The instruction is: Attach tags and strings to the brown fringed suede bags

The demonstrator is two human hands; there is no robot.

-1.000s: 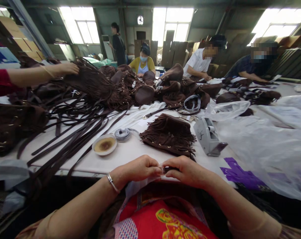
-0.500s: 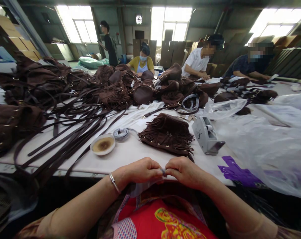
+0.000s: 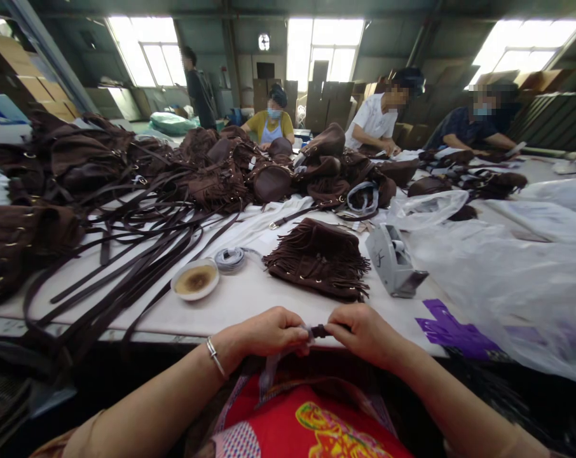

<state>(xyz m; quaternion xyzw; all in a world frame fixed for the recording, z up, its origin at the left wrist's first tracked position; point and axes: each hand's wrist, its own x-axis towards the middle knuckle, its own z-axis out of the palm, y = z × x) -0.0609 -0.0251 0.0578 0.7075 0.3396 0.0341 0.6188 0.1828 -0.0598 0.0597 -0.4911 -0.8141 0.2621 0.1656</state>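
At the table's near edge, my left hand [image 3: 274, 332] pinches a thin translucent plastic strip [image 3: 270, 369], which hangs down below the fingers. My right hand [image 3: 362, 327] has its thumb and fingers closed on a short dark brown strap [image 3: 319, 331]. The plastic meets the strap between the two hands; whether it is wrapped around it I cannot tell. Just beyond my hands lies a dark brown fringed bag [image 3: 319, 261] with metal eyelets. A white dish [image 3: 195, 280] with a brownish stain and a coil of grey strip [image 3: 229, 259] are to its left.
A grey tape dispenser [image 3: 395, 261] stands right of the fringed bag. Clear plastic bags [image 3: 498, 273] and purple tape [image 3: 454, 329] cover the right side. Long dark straps [image 3: 140, 273] trail across the left. Behind is a heap of brown bags [image 3: 273, 181], with several people beyond it.
My hands have drawn slightly apart, and the dark strap now shows between them. The plastic strip hangs lower under my left hand. The fringed bag stays in place.
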